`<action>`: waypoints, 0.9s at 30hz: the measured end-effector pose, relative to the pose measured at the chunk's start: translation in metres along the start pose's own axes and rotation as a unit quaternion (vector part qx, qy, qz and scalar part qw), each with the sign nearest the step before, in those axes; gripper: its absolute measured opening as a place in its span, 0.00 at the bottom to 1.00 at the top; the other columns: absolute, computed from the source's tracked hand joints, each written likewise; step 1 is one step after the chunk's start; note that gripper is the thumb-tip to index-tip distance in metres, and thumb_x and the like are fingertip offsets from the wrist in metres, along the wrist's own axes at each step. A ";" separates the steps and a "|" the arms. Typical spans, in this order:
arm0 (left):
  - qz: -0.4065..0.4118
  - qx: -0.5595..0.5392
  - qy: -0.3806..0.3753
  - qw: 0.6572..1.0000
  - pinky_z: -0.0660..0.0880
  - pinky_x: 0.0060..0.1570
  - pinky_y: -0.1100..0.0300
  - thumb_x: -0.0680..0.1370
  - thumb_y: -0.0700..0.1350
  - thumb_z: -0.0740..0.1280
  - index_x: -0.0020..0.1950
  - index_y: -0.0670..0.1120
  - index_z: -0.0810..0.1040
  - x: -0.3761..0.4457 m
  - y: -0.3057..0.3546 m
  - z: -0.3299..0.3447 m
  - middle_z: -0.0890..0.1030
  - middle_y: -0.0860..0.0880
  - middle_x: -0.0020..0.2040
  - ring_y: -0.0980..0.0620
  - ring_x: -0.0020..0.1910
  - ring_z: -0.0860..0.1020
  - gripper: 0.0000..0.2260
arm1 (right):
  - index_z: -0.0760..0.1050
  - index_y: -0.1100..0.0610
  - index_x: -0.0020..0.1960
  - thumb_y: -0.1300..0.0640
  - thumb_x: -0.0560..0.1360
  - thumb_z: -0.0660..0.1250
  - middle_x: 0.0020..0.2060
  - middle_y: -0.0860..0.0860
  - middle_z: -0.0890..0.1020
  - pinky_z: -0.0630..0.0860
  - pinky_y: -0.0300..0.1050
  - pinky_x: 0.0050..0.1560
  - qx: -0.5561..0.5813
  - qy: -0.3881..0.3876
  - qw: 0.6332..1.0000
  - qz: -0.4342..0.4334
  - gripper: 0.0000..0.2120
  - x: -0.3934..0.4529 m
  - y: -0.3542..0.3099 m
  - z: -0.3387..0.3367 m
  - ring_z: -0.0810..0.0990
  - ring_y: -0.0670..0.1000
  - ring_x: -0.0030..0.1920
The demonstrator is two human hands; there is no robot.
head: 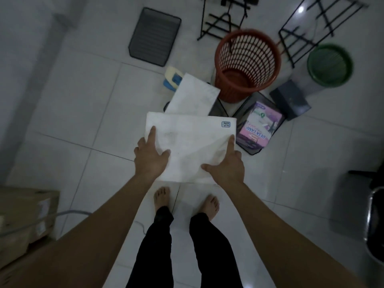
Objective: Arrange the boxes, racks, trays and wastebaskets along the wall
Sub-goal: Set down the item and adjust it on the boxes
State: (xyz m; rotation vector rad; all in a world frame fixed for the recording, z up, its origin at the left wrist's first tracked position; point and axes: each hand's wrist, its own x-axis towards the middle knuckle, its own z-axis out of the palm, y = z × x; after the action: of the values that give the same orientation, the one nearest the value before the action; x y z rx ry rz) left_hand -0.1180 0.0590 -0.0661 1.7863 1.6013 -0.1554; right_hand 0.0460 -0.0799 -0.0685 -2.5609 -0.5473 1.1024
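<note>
Early stage, by my read. Most items sit in a loose cluster on the floor (87, 104) mid-room, none lined up along the wall (18, 59) at far left.

Carried item: white box (190, 146), flat, held in the air above the person's feet, between both hands. Left hand (150, 156) grips the near-left edge, index finger laid along the left side, thumb on top. Right hand (227, 167) grips the near-right corner, index finger along the right edge, thumb on top. Both grips are clamped on the box, not spread free.

Orientation of white box: broad face up, long axis running left to right across the view, slightly skewed. Small label (225, 124) at the far-right corner.

Left to do, as a judgement:
- second white box (194, 95), lying slanted just beyond the held one
- red wastebasket (247, 65), upright
- green wastebasket (330, 65), upright, well right
- mesh tray (154, 36), flat, alone
- 2nd mesh tray (249, 142) holding a pink desk lamp box (260, 125)
- dark box (289, 99)
- 2 black racks (224, 19), (315, 28) at the far side

A cardboard box (25, 221) sits at lower left.
</note>
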 end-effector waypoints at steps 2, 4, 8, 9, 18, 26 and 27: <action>-0.008 -0.011 0.028 1.000 0.64 0.67 0.43 0.77 0.54 0.69 0.80 0.59 0.49 -0.014 0.004 -0.033 0.59 0.42 0.76 0.39 0.72 0.61 0.38 | 0.35 0.45 0.79 0.40 0.63 0.79 0.67 0.59 0.65 0.74 0.54 0.60 -0.014 -0.005 0.999 -0.029 0.63 -0.017 -0.030 -0.017 0.72 0.62 0.63; -0.018 -0.022 0.052 0.998 0.64 0.67 0.43 0.77 0.53 0.69 0.80 0.59 0.49 -0.028 0.006 -0.064 0.59 0.42 0.76 0.39 0.71 0.61 0.38 | 0.35 0.46 0.79 0.41 0.64 0.79 0.69 0.59 0.63 0.73 0.54 0.62 -0.023 -0.009 0.998 -0.058 0.63 -0.034 -0.058 -0.032 0.70 0.62 0.65; -0.053 -0.044 0.093 0.993 0.66 0.66 0.42 0.76 0.53 0.69 0.79 0.59 0.50 -0.056 0.000 -0.118 0.60 0.42 0.76 0.38 0.71 0.62 0.38 | 0.34 0.44 0.79 0.41 0.64 0.79 0.72 0.60 0.61 0.71 0.54 0.65 -0.056 -0.029 0.993 -0.103 0.63 -0.069 -0.108 -0.051 0.67 0.61 0.69; -0.061 -0.049 0.105 0.991 0.66 0.65 0.42 0.76 0.53 0.69 0.79 0.59 0.51 -0.063 -0.004 -0.129 0.61 0.41 0.75 0.38 0.71 0.63 0.38 | 0.34 0.44 0.79 0.40 0.64 0.79 0.73 0.60 0.59 0.70 0.54 0.66 -0.066 -0.033 0.991 -0.114 0.62 -0.076 -0.119 -0.053 0.67 0.62 0.69; -0.145 -0.118 0.177 0.966 0.66 0.64 0.41 0.76 0.54 0.68 0.79 0.56 0.52 -0.089 -0.084 -0.206 0.64 0.39 0.72 0.35 0.69 0.65 0.37 | 0.36 0.45 0.79 0.39 0.63 0.79 0.65 0.59 0.67 0.74 0.56 0.62 -0.175 -0.069 0.960 -0.209 0.62 -0.122 -0.233 -0.010 0.72 0.62 0.64; -0.216 -0.187 0.217 0.933 0.68 0.65 0.41 0.75 0.54 0.68 0.79 0.57 0.52 -0.070 -0.202 -0.268 0.64 0.39 0.72 0.36 0.68 0.66 0.37 | 0.34 0.45 0.79 0.40 0.63 0.79 0.69 0.60 0.65 0.73 0.56 0.64 -0.242 -0.119 0.920 -0.284 0.63 -0.146 -0.345 0.095 0.71 0.62 0.65; -0.225 -0.201 0.216 0.929 0.69 0.65 0.41 0.75 0.54 0.68 0.79 0.58 0.52 -0.068 -0.218 -0.275 0.65 0.39 0.72 0.36 0.68 0.66 0.37 | 0.35 0.45 0.79 0.40 0.63 0.79 0.68 0.60 0.65 0.73 0.55 0.63 -0.253 -0.122 0.915 -0.292 0.63 -0.152 -0.359 0.109 0.71 0.61 0.65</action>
State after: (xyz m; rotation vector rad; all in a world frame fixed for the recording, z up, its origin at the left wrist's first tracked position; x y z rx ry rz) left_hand -0.4310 0.1547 0.0788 1.1644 2.1571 0.3599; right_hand -0.2111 0.1813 0.1029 -2.3574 -1.7248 1.1540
